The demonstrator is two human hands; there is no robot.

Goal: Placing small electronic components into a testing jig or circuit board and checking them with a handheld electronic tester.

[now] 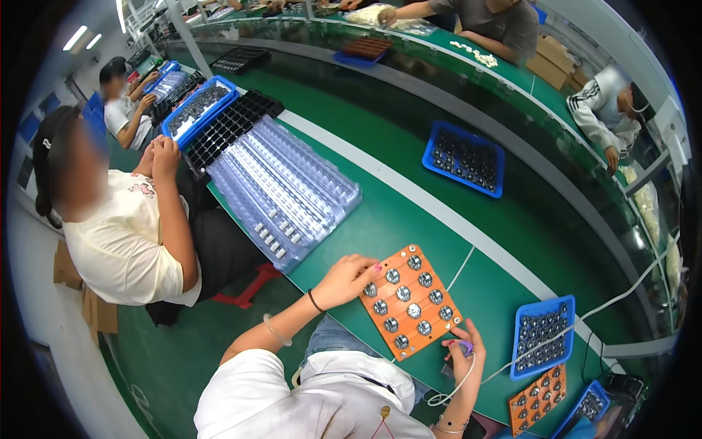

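Note:
An orange board (404, 301), set with rows of round metallic parts, lies tilted on the green table in front of me. My left hand (352, 278) is at its upper left edge, fingers closed and their tips resting on the board beside one of the round parts. By the board's lower right corner is my right hand (466, 353), closed around a small purple object (465, 347) with a white cord (466, 378) hanging from it. Fingers hide most of that object, so its kind does not show.
To the right stand a blue tray (518, 344) of round parts, a second orange board (537, 401) and another blue tray (591, 402). Clear plastic trays (292, 186) are stacked at the left, near a seated co-worker (131, 219). One more blue tray (444, 172) sits on the green conveyor.

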